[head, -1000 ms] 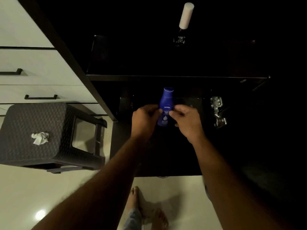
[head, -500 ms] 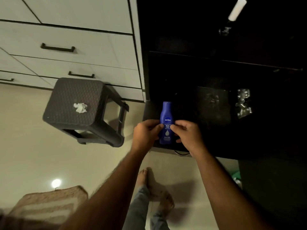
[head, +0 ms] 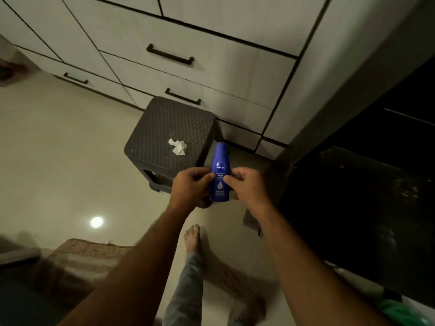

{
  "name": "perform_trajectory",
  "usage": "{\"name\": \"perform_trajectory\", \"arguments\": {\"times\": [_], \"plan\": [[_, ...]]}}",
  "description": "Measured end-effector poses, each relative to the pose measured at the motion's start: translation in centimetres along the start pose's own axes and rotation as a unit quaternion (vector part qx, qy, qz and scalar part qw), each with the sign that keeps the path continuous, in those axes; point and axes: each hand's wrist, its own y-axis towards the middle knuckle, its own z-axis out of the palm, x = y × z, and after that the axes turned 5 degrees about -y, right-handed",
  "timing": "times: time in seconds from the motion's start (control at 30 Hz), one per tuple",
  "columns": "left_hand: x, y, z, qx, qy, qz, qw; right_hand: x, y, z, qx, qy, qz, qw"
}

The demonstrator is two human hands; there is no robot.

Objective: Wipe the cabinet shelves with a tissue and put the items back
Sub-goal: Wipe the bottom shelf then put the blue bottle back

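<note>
A blue lotion bottle (head: 219,161) stands upright between both hands, above the floor and just right of the stool. My left hand (head: 190,184) grips its left side and my right hand (head: 249,187) pinches its right side. A crumpled white tissue (head: 178,147) lies on top of the dark woven stool (head: 164,128). The dark open cabinet (head: 367,184) fills the right side; its shelves are almost black and little shows inside.
White drawers with black handles (head: 170,54) run along the back. A woven mat (head: 91,252) lies on the pale floor at lower left. My bare feet (head: 191,238) stand below the hands. Something green (head: 400,311) sits at the bottom right corner.
The bottle, held in both hands, has come out of the dark cabinet and swung left toward the stool. The view has turned left, so the cabinet now sits at the right.
</note>
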Motion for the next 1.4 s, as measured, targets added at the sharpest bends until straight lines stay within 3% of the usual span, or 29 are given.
{"name": "perform_trajectory", "arguments": {"times": [0.37, 0.73, 1.03, 1.4], "plan": [[0.8, 17.0, -12.2, 0.005, 0.088, -0.023, 0.996, 7.2, 16.1, 11.7, 0.026, -0.009, 0.034, 0.999], [4.0, 29.7, -11.5, 0.055, 0.143, -0.028, 0.988, 5.8, 28.7, 13.9, -0.014, -0.115, 0.053, 0.992], [5.7, 31.5, -11.5, 0.105, 0.185, -0.022, 0.977, 4.8, 30.3, 14.3, -0.023, -0.115, 0.073, 0.99], [7.5, 25.9, -11.1, 0.137, 0.298, 0.021, 0.945, 3.7, 24.6, 13.8, -0.05, -0.128, 0.079, 0.987]]}}
